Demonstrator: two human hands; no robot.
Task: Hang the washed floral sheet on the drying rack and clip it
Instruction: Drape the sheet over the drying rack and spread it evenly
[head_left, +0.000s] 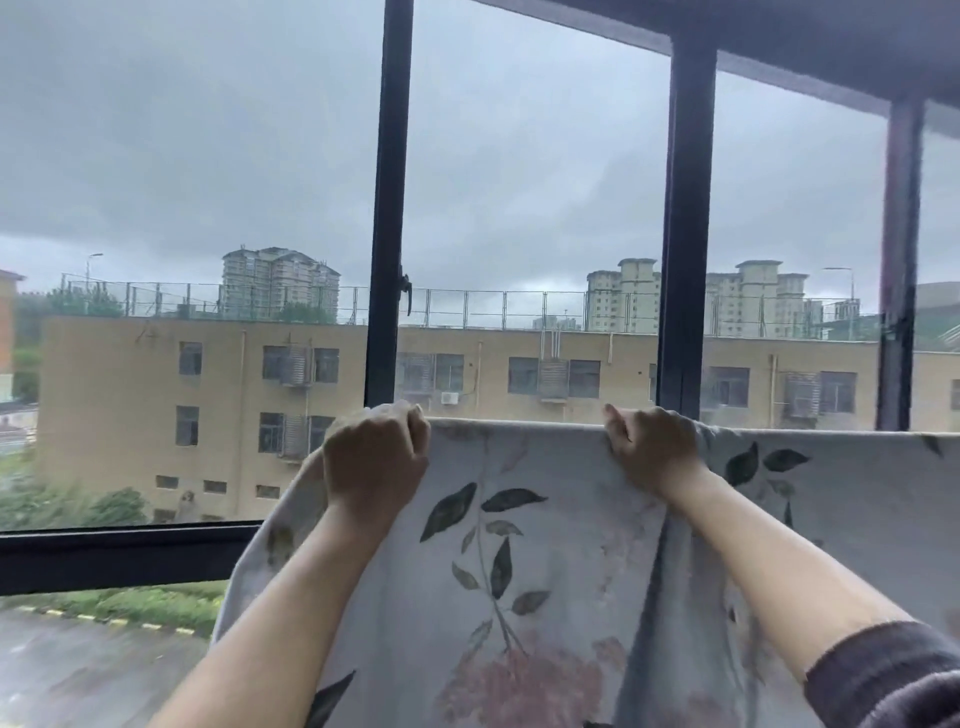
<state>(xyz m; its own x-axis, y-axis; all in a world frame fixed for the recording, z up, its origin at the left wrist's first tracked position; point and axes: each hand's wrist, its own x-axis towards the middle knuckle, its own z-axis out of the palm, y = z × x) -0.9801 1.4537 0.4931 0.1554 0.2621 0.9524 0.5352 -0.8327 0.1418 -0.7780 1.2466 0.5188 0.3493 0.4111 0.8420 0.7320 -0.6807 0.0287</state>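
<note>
Nearest: dark sleeve (893, 675) on the right forearm, both arms raised. Gripping the floral sheet (519, 545) along its top fold with left hand (374, 457) and right hand (652, 449), well apart; fingers (410, 418) curled over the fold, pinching cloth. Taut and level between the hands, drooping bunched past the left hand, running on flat to the right. Cannot see the drying rack bar, presumably under the fold. Judgement: slide hands outward to flatten the fold, pull the sagging left corner level, even up front and back drop before letting go. No clips in view, so clipping not yet done; needs one hand freed. Behind: dark window frame (685, 234) with handle (405, 293) above the left hand, possible snag. Beyond the glass: yellow building (208, 405), tower blocks, grey sky.
</note>
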